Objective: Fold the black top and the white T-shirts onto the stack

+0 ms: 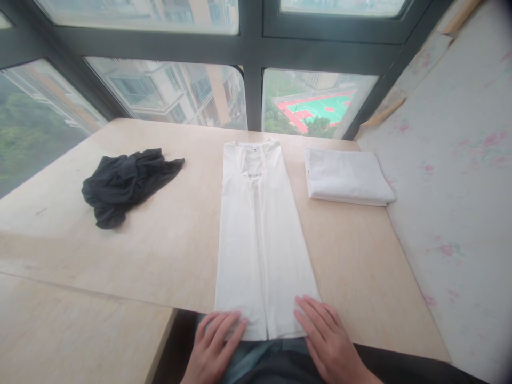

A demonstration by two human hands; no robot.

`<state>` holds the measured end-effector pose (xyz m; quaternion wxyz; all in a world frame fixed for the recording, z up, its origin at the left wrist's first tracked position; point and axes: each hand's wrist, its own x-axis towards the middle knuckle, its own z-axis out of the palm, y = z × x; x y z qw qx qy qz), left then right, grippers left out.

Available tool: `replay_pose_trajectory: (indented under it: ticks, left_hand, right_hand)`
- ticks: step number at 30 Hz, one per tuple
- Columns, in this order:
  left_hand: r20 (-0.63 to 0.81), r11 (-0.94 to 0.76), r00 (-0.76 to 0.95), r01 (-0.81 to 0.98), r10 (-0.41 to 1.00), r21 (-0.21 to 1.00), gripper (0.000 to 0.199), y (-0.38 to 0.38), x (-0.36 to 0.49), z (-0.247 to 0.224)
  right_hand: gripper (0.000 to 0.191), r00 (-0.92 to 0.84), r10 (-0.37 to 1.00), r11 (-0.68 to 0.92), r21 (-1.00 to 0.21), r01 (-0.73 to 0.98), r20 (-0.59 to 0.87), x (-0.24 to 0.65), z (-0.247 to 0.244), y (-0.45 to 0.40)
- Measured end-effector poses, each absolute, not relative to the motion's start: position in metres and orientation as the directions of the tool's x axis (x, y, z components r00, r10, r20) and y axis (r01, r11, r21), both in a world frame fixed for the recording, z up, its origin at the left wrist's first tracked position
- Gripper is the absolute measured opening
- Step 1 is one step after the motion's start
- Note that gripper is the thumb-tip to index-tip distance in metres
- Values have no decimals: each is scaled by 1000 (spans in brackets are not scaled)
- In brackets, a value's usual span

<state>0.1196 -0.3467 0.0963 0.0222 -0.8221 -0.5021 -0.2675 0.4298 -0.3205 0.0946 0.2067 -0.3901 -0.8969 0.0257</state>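
A white garment (240, 250) lies lengthwise on the light table, its two sides folded inward to meet along the middle. Its neckline faces the window, and the hem reaches the table's near edge. My left hand (218, 341) rests on the hem's left corner with its fingers spread. On the right corner of the hem lies my right hand (326, 333), fingers also apart and flat on the cloth. Neither hand grips the fabric.
A crumpled black garment (128, 184) lies on the left of the table (180, 256). Folded white cloth (346, 176) sits at the right, near a flowered wall (460, 213). Window frames (252, 96) rise behind the far edge.
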Motion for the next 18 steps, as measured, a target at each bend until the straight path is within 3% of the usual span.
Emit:
replay_pose_trajectory:
  ticks: [10,18]
  left_hand:
    - [350,-341,287,934,892,105,42,-344,131,101]
    - [351,-157,91,974,932,164,55,-344,159,92]
  right_hand:
    - [46,-571,725,677,-244,695,384,436,88,-323]
    - [37,-528,741,658,-288,696,415,430,87,-324]
